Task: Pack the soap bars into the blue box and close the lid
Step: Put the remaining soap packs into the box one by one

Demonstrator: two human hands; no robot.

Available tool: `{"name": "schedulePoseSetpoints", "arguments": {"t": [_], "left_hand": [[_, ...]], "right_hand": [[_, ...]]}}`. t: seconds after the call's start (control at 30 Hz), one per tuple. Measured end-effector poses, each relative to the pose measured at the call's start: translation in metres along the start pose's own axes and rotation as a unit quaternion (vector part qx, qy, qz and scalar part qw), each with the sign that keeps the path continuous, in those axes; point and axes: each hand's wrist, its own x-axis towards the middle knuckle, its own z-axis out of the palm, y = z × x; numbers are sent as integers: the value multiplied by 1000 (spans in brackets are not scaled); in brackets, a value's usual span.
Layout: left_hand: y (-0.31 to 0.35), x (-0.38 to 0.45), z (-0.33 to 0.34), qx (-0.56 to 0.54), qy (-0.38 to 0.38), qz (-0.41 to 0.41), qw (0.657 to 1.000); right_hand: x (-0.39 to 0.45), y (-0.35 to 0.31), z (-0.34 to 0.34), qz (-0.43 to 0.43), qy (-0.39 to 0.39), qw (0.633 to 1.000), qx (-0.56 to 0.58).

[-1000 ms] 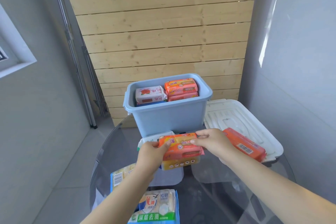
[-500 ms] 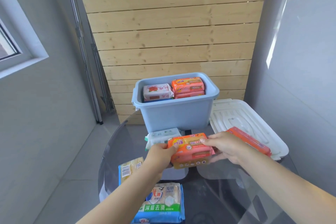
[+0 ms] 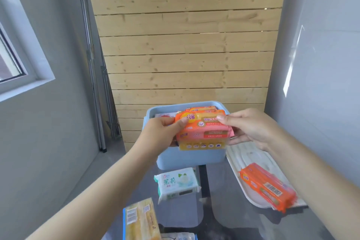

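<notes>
two hands held one stack of orange soap packs (image 3: 202, 130) between them, raised just above the near rim of the blue box (image 3: 191, 157). our left hand (image 3: 161, 132) gripped the stack's left end, thumb on top and fingers curled beneath; our right hand (image 3: 251, 128) pinched the right end, thumb on the upper pack and fingers under the lower one. how many packs made up the stack we could not tell for sure; it looked like two or three. the box stood toward the far edge of the glass table (image 3: 220, 218), already holding orange packs (image 3: 202, 108) on its right side and a white pack with red print (image 3: 165, 116) on its left. the white lid (image 3: 245, 157) lay just beside the box toward the table's right edge, and another orange pack (image 3: 268, 187) rested on it. near the table's middle sat a white and green soap pack (image 3: 177, 182), and at the near edge a yellow pack (image 3: 140, 220) with more beside it, partly cut off. we judged the step to be carrying this stack into the box. the next move called for lowering it level onto the packs inside, then letting go with both hands. several packs were yet to go in, and the lid had to be cleared before closing
</notes>
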Motion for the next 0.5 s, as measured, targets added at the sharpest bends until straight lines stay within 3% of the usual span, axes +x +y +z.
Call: {"name": "schedulePoseSetpoints", "arguments": {"t": [0.17, 0.4, 0.5], "left_hand": [[18, 48, -24, 17, -1, -22, 1000], [-14, 101, -41, 20, -39, -91, 995], [-28, 114, -44, 109, -31, -106, 988]], "right_hand": [[47, -29, 17, -10, 10, 1000, -2], [109, -13, 39, 43, -19, 998, -32], [128, 0, 43, 59, -52, 996, -41]]}}
